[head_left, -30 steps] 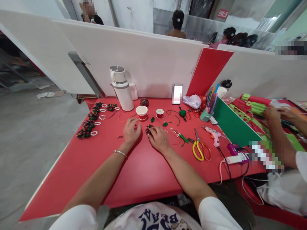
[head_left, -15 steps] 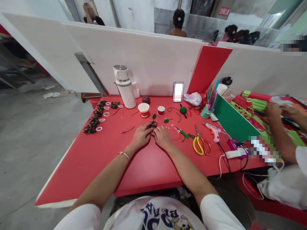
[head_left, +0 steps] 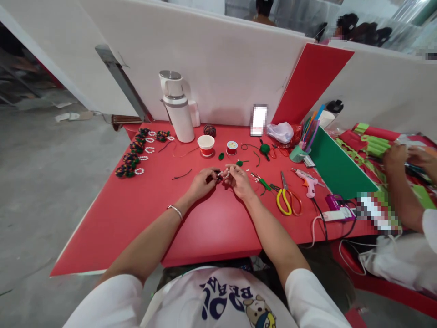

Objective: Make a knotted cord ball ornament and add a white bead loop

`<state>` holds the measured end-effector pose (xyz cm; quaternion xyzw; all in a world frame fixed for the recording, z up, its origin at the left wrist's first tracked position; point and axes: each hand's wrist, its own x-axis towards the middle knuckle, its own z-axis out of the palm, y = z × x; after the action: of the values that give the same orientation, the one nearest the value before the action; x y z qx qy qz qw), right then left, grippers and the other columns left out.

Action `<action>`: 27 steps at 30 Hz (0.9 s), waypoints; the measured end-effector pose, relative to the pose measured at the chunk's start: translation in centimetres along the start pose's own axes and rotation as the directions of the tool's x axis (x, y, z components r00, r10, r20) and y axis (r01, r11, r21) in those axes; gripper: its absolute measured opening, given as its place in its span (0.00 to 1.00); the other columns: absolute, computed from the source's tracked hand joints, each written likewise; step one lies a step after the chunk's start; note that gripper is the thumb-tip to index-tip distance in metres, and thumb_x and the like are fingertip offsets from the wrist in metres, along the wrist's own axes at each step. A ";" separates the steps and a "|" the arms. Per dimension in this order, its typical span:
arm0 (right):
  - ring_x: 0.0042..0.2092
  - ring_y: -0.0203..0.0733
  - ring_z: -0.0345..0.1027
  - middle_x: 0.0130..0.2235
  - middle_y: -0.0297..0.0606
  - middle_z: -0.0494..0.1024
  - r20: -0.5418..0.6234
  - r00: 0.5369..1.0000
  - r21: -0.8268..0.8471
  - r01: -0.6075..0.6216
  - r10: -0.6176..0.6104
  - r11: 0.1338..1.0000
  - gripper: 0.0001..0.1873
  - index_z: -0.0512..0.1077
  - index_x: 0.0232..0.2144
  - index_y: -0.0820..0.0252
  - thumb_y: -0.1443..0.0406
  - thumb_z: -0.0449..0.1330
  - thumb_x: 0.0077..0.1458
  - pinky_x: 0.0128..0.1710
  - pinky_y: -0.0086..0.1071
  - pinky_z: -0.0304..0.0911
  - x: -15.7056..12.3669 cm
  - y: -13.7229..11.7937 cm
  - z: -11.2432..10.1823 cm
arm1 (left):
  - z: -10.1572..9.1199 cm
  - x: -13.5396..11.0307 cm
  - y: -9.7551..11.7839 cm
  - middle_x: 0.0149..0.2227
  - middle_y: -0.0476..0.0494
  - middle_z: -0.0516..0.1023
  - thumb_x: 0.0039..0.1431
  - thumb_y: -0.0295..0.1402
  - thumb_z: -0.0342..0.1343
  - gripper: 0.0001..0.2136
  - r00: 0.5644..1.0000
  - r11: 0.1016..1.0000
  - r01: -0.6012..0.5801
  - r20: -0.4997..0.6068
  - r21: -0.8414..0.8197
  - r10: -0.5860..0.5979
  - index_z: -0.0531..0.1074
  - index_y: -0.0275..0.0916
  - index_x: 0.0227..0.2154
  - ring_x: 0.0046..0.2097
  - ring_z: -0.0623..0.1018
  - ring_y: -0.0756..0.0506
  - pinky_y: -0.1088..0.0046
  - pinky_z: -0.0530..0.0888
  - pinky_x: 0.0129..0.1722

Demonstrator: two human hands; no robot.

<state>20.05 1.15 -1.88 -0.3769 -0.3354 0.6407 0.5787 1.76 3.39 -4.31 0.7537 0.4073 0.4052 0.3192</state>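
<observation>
My left hand (head_left: 202, 183) and my right hand (head_left: 240, 179) meet just above the red table (head_left: 205, 232), fingers pinched. Between them is a short string of white beads (head_left: 225, 173) joined to a small dark yarn flower at the left fingertips. Both hands grip this piece. A silver bangle sits on my left wrist. Loose white beads (head_left: 251, 175) lie on the table right of my right hand. A paper cup (head_left: 206, 145) and a spool of red thread (head_left: 231, 147) stand just beyond the hands.
Finished yarn flowers with bead loops (head_left: 131, 158) lie in a row at far left. A white thermos (head_left: 176, 107), yellow scissors (head_left: 284, 201), glue gun (head_left: 307, 181), pen cup (head_left: 298, 153) and green board (head_left: 336, 167) are near. Another person's hands (head_left: 399, 157) work at right.
My hands lifted from the table surface and came together, now holding the bead string with the yarn flower between them. The camera tilted down a little.
</observation>
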 end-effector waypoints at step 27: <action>0.32 0.35 0.76 0.36 0.32 0.79 -0.012 0.998 -0.123 0.063 -0.065 0.990 0.22 0.76 0.46 0.54 0.54 0.72 0.50 0.18 0.22 0.63 -0.1 -1.6 -1.0 | -0.4 -1.2 4.1 0.33 0.41 0.83 0.42 0.31 0.64 0.15 0.848 0.547 0.508 0.275 -0.665 -0.453 0.82 0.36 0.36 0.33 0.80 0.42 0.62 0.76 0.35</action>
<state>21.68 1.19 -1.00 -0.4059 -0.3814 0.5971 0.5772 2.45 0.56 -1.23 0.4410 0.3948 0.4007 0.6993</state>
